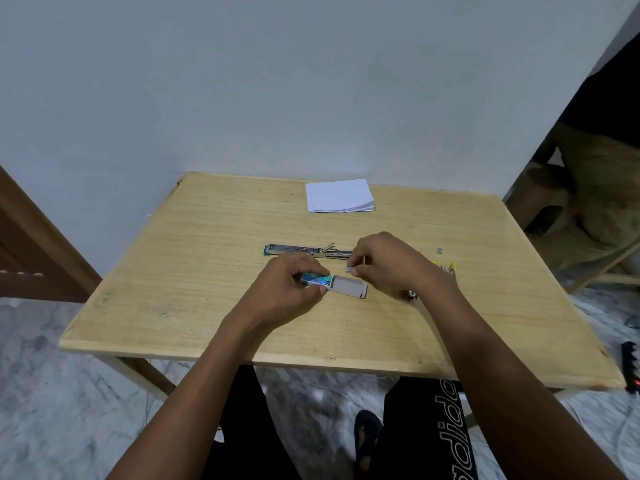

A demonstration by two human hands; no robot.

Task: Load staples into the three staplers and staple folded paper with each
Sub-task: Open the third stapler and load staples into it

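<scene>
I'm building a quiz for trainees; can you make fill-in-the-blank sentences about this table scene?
The left hand grips the staple box, whose tray is slid ____.
The stapler behind the hands lies ____.
The paper stack near the wall is ____.
The right hand pinches a small strip of ____.
Missing: out; open; white; staples.

We see a surface (207, 271) of pale yellow wood with fine brown grain. At upper centre the folded paper (339, 196) is white. In mid-frame the opened stapler (298, 249) is silver with a green end. The staple box (317, 278) shows green, blue and white print, and its slid-out tray (348, 286) is grey. At right a second stapler (450, 266) peeks out yellow. The wall (242, 81) is pale blue-grey, the floor (52, 393) is marbled grey and white, and the trousers (415, 427) are black with white outline lettering.
</scene>
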